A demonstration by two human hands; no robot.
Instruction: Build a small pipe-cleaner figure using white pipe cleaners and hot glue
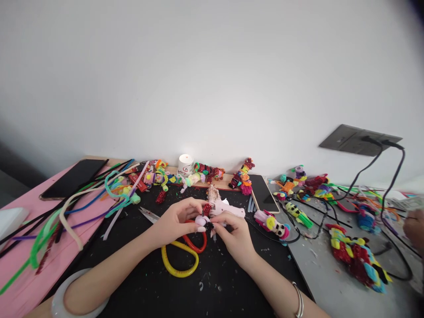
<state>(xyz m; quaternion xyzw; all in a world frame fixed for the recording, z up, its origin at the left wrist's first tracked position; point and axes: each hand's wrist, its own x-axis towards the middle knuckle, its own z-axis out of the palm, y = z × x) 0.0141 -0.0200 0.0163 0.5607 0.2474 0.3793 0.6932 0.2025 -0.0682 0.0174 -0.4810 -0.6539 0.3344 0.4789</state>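
Note:
Over the black mat, my left hand (183, 218) pinches a small pipe cleaner piece (202, 220) in lilac, red and black. My right hand (234, 234) has its thumb and fingers closed on the black part of the same piece. Fingertips hide much of its shape. Just behind my hands lies a pale pink glue gun (232, 209), its front partly blocked from view. Scissors (180, 273) with yellow and red handles rest beneath my left hand, their blades pointing to the far left.
Loose pipe cleaners (71, 207) spread across the pink surface at left, beside a black phone (74, 179). Finished pipe cleaner dolls (272, 224) lie along the back and right. A paper cup (185, 165), another phone (264, 193) and black cables (386, 201) are nearby. Another person's hand (414, 229) shows at right.

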